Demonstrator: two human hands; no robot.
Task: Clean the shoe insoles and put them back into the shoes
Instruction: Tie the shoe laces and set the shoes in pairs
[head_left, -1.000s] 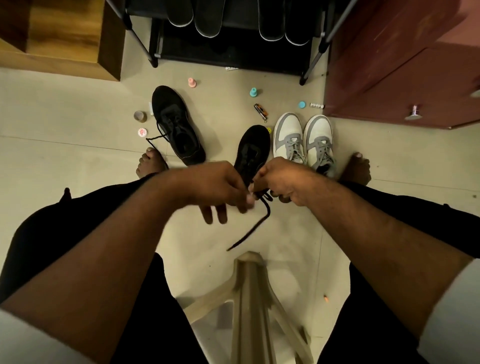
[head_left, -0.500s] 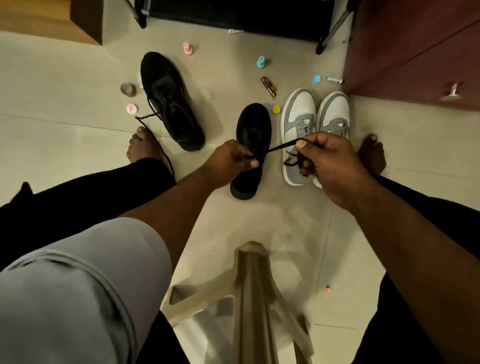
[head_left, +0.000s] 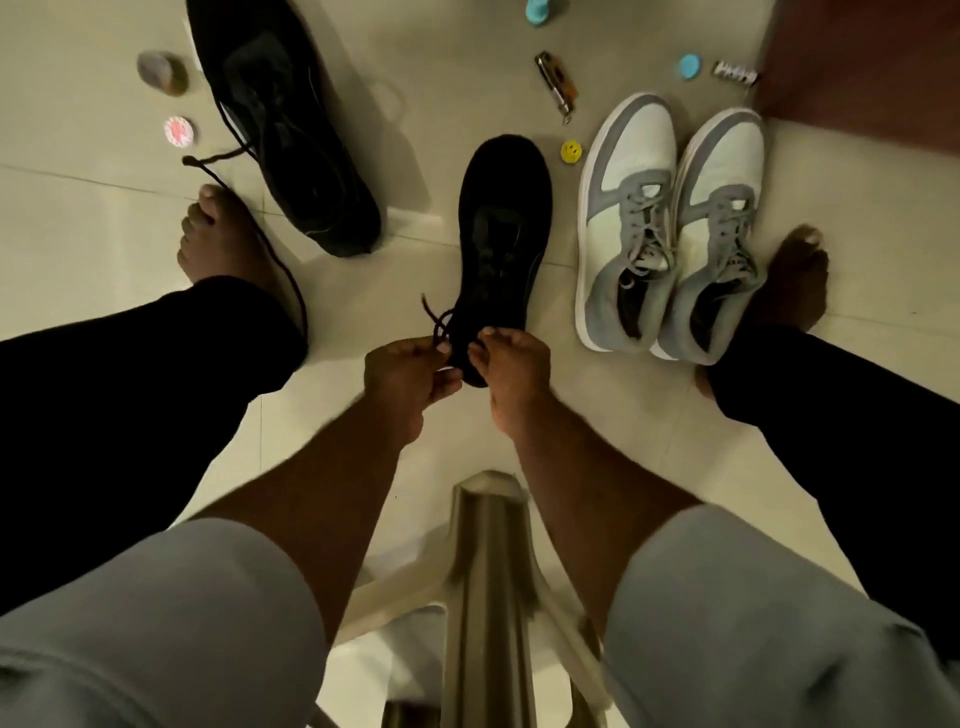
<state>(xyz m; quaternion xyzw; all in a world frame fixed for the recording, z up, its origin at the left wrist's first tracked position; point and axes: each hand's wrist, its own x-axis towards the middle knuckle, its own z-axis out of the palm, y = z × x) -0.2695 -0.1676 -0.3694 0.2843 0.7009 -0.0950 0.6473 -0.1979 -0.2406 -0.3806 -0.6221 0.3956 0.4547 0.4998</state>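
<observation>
While we lean forward over the pale stool (head_left: 485, 571) between our knees, our left hand (head_left: 402, 376) and right hand (head_left: 511, 364) meet at the heel end of the near black shoe (head_left: 504, 244), each pinched narrow on the black lace (head_left: 436, 322), whose loop pokes up just beside the left fingers. That shoe stands on the tiled floor (head_left: 104, 244), toe pointing away from us; we cannot see whether its insole is inside. If we tug the lace unevenly, the knot could slip or the light shoe could slide along the smooth tiles, we judge. Farther out, the second black shoe (head_left: 291, 140) lies to the left, tilted, its own lace (head_left: 249, 218) trailing loose over our bare left foot (head_left: 223, 239), a likely snag if we shift that leg. To the right, the grey-and-white pair (head_left: 670, 228) sits side by side, touching, against our right foot (head_left: 795, 275). Beyond them small clutter dots the floor: a yellow smiley token (head_left: 571, 151), a lighter-like object (head_left: 557, 83), blue caps (head_left: 689, 66) and a pink disc (head_left: 178, 130), all apart from our hands.
</observation>
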